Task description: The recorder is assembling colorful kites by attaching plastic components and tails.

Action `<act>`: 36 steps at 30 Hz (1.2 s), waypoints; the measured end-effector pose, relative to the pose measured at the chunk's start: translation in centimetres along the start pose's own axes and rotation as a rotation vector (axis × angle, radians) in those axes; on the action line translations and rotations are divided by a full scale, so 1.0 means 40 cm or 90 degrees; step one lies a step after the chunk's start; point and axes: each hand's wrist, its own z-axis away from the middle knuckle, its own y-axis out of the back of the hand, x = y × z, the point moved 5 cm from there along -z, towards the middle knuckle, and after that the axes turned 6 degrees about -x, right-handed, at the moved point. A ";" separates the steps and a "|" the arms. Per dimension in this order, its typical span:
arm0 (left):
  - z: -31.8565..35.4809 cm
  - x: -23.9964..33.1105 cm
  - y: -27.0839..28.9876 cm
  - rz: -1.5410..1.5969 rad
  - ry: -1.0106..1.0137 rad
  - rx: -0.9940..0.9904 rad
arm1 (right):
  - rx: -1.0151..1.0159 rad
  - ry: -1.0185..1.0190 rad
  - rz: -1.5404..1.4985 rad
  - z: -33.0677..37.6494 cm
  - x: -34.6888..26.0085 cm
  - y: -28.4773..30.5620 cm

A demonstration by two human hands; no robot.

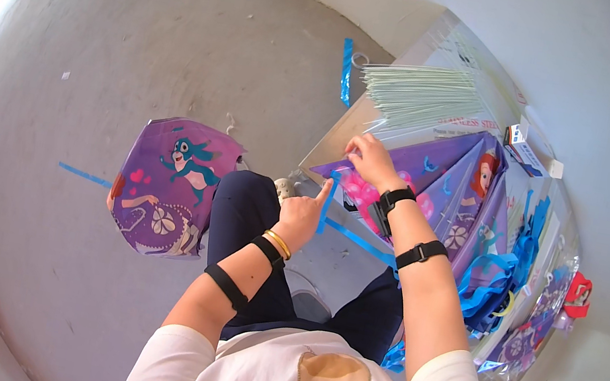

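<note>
A purple kite sheet [416, 161] with cartoon print lies folded over the board to my right, its pointed corner between my hands. At that corner, my left hand [298, 218] has its index finger stretched along a blue strip [333, 183]; the other fingers are curled in, and the strip appears held at the fingertip. Above the kite's upper edge, my right hand [370, 159] is closed in a pinch. What sits between its fingertips is too small to make out. The blue strip runs down and then right, across the gap between my knees.
A bundle of thin pale rods [420, 92] rests on the cardboard [335, 135]. Beyond are a small box [524, 150] and a blue tape strip [346, 71]. Blue ribbons [498, 278] hang at right. Another purple kite sheet [173, 188] lies left of my knee, on the grey floor [65, 254].
</note>
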 end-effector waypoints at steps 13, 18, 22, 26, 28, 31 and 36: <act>0.062 0.036 0.031 -0.037 -0.026 0.110 | -0.057 0.166 0.254 0.043 -0.126 0.015; 0.162 0.055 0.070 0.165 -0.117 0.146 | 0.056 0.264 0.294 0.092 -0.155 0.054; 0.200 0.059 0.069 0.289 -0.091 0.122 | 0.131 0.305 0.187 0.167 -0.171 0.103; 0.207 0.048 0.041 0.543 -0.097 0.177 | 0.153 0.186 0.020 0.308 -0.159 0.148; 0.207 0.038 0.030 0.655 -0.093 0.178 | 0.154 0.202 0.022 0.411 -0.138 0.156; 0.193 0.010 0.005 1.036 -0.030 0.161 | 0.116 0.057 0.006 0.601 -0.062 0.162; 0.185 0.038 0.024 1.257 0.008 0.097 | 0.033 -0.213 0.019 0.835 0.118 0.112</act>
